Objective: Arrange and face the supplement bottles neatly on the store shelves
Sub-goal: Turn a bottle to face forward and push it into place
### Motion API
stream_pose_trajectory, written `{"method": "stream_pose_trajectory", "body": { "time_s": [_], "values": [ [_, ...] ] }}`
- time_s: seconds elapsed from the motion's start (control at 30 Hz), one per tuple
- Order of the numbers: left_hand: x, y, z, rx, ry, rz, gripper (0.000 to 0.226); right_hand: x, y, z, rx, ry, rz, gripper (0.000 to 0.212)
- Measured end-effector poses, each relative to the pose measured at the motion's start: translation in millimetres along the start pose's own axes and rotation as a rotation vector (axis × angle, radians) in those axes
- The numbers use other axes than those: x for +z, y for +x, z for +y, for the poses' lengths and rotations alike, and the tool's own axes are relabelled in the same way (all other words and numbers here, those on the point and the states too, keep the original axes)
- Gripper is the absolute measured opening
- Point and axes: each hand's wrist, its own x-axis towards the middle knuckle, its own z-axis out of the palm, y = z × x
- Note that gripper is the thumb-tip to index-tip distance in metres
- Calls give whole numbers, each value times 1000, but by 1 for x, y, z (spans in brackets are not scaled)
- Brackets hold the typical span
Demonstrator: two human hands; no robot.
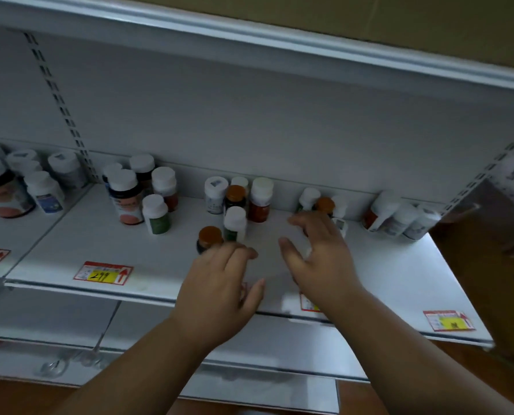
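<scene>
Both bare forearms reach up and forward over the front edge of the white metal store shelf. The left hand lies palm down, its fingers loosely spread and slightly bent, the tips just beside the dark bottle with the orange cap; whether they touch it cannot be told, and they hold nothing. The right hand is raised on its edge, thumb and fingers apart and curved in an open claw, gripping nothing.

Just behind the orange-capped bottle stands a white-capped bottle with a green label, upright. Farther back from it, against the shelf's rear wall, is a cluster: a white bottle with a sticker on its cap, a dark orange-capped bottle and a red-brown bottle with a white cap. To the left of the orange-capped bottle are a green-labelled white-capped bottle and a large dark bottle with a white cap and pink label. Behind the right hand a few small bottles are partly hidden. Far to the right, three white-capped bottles lean tilted against the rear wall. A red and yellow price tag sits on the shelf's front edge, left of the left hand. All caps are on; contents are not visible.
</scene>
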Motion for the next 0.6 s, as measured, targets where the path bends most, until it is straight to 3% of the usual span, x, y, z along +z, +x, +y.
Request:
{"method": "stream_pose_trajectory", "body": {
  "time_s": [0.17, 0.43, 0.6],
  "values": [
    [45, 47, 81, 43, -44, -71, 39, -68, -5, 88, 77, 1, 55, 22],
    [147, 93, 183, -33, -66, -116, 40, -142, 14, 232, 141, -158, -92, 31],
    [195, 109, 208, -167, -137, -210, 43, -150, 48, 299, 330, -426, -304, 47]
  ]
}}
